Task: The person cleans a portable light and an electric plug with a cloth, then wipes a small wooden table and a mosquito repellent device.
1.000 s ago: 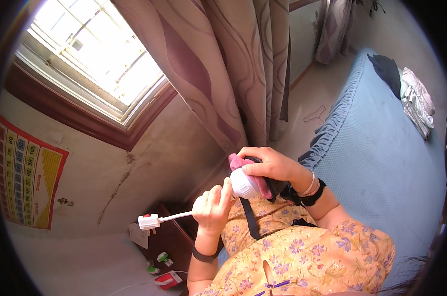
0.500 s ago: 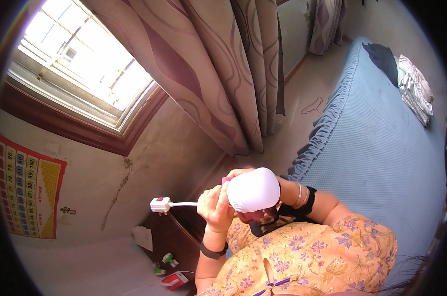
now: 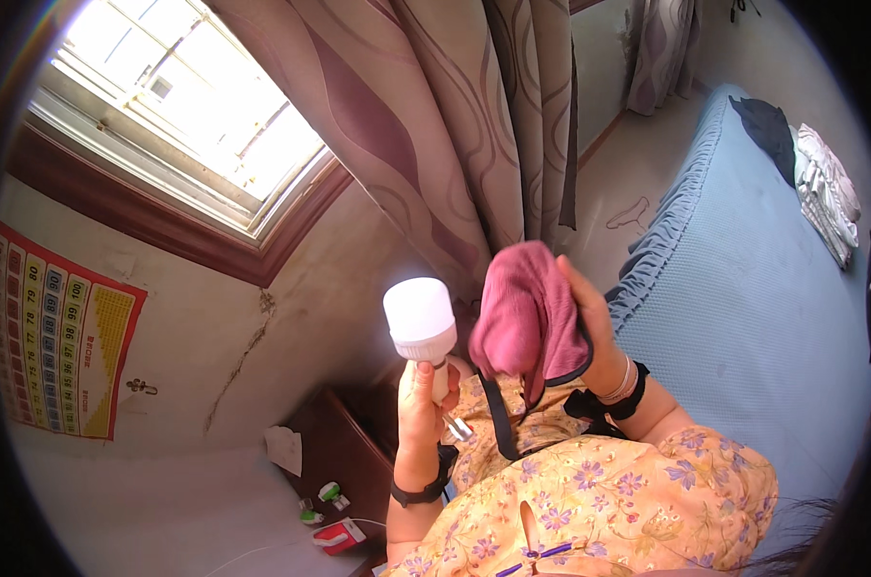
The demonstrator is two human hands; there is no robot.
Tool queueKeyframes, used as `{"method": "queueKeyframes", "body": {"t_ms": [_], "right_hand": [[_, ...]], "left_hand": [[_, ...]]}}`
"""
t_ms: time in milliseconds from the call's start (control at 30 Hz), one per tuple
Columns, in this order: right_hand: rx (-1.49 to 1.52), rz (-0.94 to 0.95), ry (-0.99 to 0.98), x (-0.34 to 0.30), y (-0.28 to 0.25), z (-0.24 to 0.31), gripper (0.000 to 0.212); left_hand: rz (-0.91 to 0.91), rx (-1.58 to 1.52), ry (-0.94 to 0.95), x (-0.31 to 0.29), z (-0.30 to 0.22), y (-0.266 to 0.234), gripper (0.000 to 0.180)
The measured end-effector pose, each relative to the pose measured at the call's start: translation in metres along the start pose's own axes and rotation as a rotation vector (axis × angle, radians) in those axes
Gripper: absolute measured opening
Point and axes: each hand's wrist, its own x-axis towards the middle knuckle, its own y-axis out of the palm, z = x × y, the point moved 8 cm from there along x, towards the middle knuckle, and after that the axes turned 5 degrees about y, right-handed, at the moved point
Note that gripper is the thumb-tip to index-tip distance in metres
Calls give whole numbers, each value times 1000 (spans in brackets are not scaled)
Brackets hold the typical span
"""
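Note:
My left hand [image 3: 420, 404] is closed around the base of a light bulb [image 3: 420, 313]. The bulb stands upright, its white dome bright and its ribbed collar just above my fingers. A small whitish piece with a metallic look [image 3: 458, 427] sticks out below that hand; its kind is unclear. To the right, my right hand [image 3: 597, 332] grips a dark pink cloth [image 3: 527, 313] with black edging, which bunches over the fingers. A black strap [image 3: 498, 418] hangs below the cloth. Bulb and cloth are apart.
A bed with a blue ruffled cover [image 3: 743, 279] lies on the right, with folded clothes [image 3: 825, 188] on it. Patterned curtains [image 3: 435, 125] hang beside a bright window [image 3: 204, 106]. A dark brown table [image 3: 334, 438] at lower left bears a red-and-white box [image 3: 339, 537].
The bulb has moved left and turned upright, away from my right hand. The pink cloth, mostly hidden before, is now in full view. The white switch-like block and cord no longer extend left.

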Motion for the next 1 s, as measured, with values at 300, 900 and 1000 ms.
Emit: {"method": "queueKeyframes", "body": {"t_ms": [300,900,1000], "right_hand": [[-1840,250,-1146,-13,71,-5,37],[-874,347,-354,22,13,-14,66],[-921,300,-307,21,16,-13,72]], "left_hand": [[229,27,-57,-5,-3,39,44],[310,-148,-176,-14,-2,43,61],[328,-217,-215,-17,5,42,62]]}}
